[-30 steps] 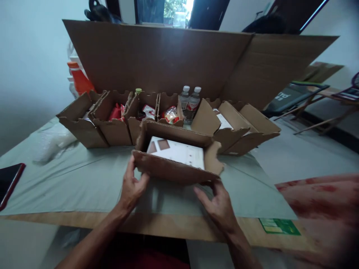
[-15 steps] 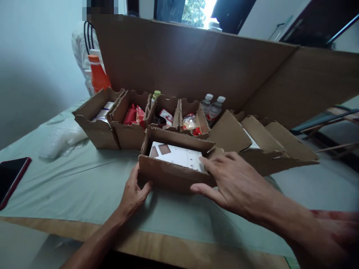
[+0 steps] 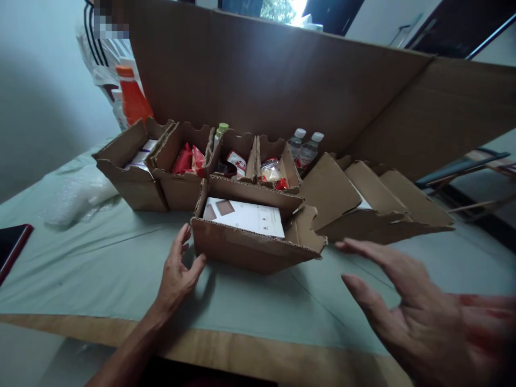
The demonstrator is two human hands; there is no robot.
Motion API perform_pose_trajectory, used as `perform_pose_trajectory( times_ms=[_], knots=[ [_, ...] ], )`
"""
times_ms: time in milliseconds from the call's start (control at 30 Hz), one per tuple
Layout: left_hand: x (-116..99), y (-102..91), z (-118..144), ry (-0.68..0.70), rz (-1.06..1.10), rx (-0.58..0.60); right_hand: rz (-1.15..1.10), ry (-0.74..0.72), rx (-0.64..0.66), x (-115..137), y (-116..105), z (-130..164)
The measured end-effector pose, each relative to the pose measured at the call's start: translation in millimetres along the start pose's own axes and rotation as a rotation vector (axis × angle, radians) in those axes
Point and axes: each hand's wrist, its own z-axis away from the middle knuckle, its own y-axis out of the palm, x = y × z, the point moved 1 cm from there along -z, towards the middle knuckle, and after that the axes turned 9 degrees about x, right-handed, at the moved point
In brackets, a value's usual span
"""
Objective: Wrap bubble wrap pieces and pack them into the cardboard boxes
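The left hand (image 3: 176, 274) is lying open on the green cloth (image 3: 100, 263), its thumb tip touching the lower left corner of a small cardboard box (image 3: 250, 250) and its fingers resting just beside the box's left wall; it is gripping nothing. The right hand (image 3: 407, 306) is hanging spread and empty above the cloth, to the right of the box and clear of it, fingers pointing toward the box's right flap.

Between the hands and the near table edge (image 3: 242, 352) a band of cloth is lying bare, and more open cloth is stretching away on the left toward a dark phone (image 3: 12, 244) at the frame's edge.

The box is sitting open-topped near the middle of the table, its wavy-cut flaps standing up, and a white card (image 3: 245, 216) with brown squares is lying flat inside.

Just behind it a row of similar boxes (image 3: 181, 172) is holding red packets (image 3: 188, 159), with two water bottles (image 3: 304, 146) standing beyond. A tall cardboard sheet (image 3: 282, 86) is walling off the far side, and an orange bottle (image 3: 132, 101) is standing at its left end.
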Motion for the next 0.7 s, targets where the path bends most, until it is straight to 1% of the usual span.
perform_pose_trajectory(
  times_ms=[33, 100, 167, 200, 267, 367, 433, 467, 533, 567, 633, 700],
  knots=[
    [-0.9, -2.6, 1.8, -0.006, -0.012, -0.001, -0.068, 0.072, 0.012, -6.1, 11.0, 12.5],
    [-2.4, -5.8, 3.2, -0.017, -0.038, 0.022, -0.248, 0.172, 0.151, -12.2, 42.8, 28.5],
    [-3.8, -4.9, 0.0, -0.027, -0.047, 0.061, -0.396, 0.236, 0.286, -10.4, 76.6, 31.5],
    [-4.8, -3.1, -3.2, -0.031, -0.049, 0.074, -0.443, 0.260, 0.314, -8.0, 90.5, 29.6],
    [-7.4, 2.2, -11.4, -0.032, -0.064, 0.080, -0.483, 0.294, 0.301, -4.4, 109.6, 24.7],
    [-9.3, 8.1, -20.4, 0.013, -0.086, 0.086, -0.467, 0.317, 0.239, -9.1, 122.3, 27.1],
    [-5.6, 5.7, -19.4, 0.048, -0.097, 0.122, -0.412, 0.328, 0.207, -19.0, 129.6, 36.7],
    [-2.1, 1.4, -16.4, 0.056, -0.114, 0.135, -0.368, 0.326, 0.201, -24.0, 134.5, 42.9],
    [6.8, -15.2, -6.9, 0.061, -0.191, 0.132, -0.211, 0.276, 0.219, -30.0, 146.1, 56.5],
    [11.3, -28.0, -1.9, 0.066, -0.251, 0.115, -0.106, 0.237, 0.243, -30.1, 152.4, 63.5],
    [18.5, -63.5, 4.6, 0.079, -0.398, 0.046, 0.093, 0.144, 0.301, -25.8, 164.8, 77.0],
    [22.5, -110.4, 1.2, 0.061, -0.536, -0.084, 0.195, 0.064, 0.346, -19.4, 176.6, 89.0]
  ],
)
